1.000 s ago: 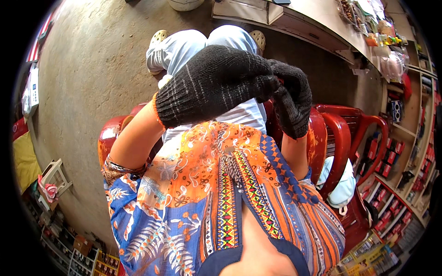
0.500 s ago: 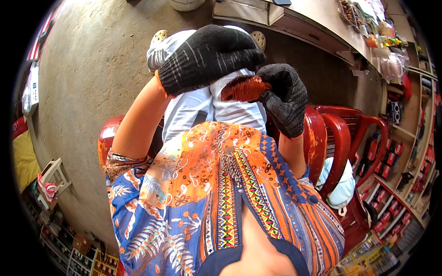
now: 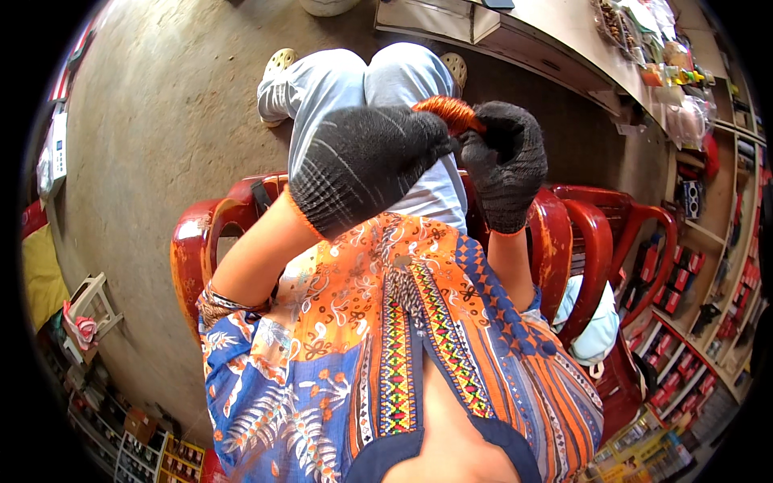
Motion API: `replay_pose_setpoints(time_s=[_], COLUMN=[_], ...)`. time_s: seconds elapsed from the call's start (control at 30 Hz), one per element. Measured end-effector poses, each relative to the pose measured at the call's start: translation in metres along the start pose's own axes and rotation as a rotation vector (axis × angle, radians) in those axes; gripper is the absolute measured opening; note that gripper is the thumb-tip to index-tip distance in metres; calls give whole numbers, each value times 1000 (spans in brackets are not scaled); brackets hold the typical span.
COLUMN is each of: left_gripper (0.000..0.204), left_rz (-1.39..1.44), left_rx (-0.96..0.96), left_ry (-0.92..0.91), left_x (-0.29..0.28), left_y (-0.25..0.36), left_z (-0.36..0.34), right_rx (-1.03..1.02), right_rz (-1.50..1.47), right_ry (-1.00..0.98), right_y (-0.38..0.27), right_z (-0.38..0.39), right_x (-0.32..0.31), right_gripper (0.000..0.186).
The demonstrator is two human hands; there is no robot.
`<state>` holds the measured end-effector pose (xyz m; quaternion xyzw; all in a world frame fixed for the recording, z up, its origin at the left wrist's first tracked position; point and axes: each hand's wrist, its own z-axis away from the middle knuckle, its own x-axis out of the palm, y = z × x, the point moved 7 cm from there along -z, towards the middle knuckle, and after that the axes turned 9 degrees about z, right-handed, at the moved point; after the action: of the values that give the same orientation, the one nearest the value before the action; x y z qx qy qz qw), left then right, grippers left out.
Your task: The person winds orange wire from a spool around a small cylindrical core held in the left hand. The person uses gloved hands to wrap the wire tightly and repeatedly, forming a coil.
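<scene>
Black knitted gloves with orange cuffs cover both hands over my pale-trousered lap. My right hand (image 3: 503,165) is closed on a glossy orange-copper coiled bundle (image 3: 444,108), which angles up and leftward between the hands. My left hand (image 3: 362,169) is closed, its fingertips at the near side of the bundle beside my right hand; what they grip is hidden under the glove.
I sit on a dark red plastic chair (image 3: 192,249), more chairs (image 3: 588,249) at right holding a pale blue cloth item (image 3: 588,342). A cluttered counter (image 3: 547,24) is ahead, shelving (image 3: 708,233) at right, a white plastic stool (image 3: 97,310) at left.
My left hand rose away from my right, then came down and rightward onto it again. The orange bundle came into view and now sits higher, tilted, partly behind my left hand.
</scene>
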<state>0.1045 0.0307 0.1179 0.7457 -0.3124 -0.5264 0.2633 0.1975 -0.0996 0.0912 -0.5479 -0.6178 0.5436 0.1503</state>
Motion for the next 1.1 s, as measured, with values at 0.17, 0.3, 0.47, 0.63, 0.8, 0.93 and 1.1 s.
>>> replay_pose_setpoints(time_s=[0.17, 0.3, 0.47, 0.63, 0.8, 0.93, 1.1], left_gripper=[13, 15, 17, 16, 15, 15, 21], left_rz=[-221, 235, 507, 148, -49, 254, 561], left_rx=[86, 164, -205, 2, 32, 30, -150], left_ry=[-22, -43, -185, -103, -11, -18, -146], left_x=[-20, -16, 23, 5, -24, -16, 22], left_y=[-1, -16, -46, -7, -16, -31, -57], left_z=[-18, -31, -6, 1, -16, -27, -16], right_rx=[-66, -48, 232, 19, -56, -34, 176], right_rz=[-45, -379, -676, -4, 2, -341, -724], right_ry=[-269, -311, -16, 56, -204, -342, -136], right_y=[-13, -14, 7, 3, -2, -10, 13], right_z=[0, 3, -5, -3, 4, 1, -4], right_x=[7, 5, -7, -2, 3, 7, 0], right_gripper=[31, 35, 34, 29, 33, 34, 30])
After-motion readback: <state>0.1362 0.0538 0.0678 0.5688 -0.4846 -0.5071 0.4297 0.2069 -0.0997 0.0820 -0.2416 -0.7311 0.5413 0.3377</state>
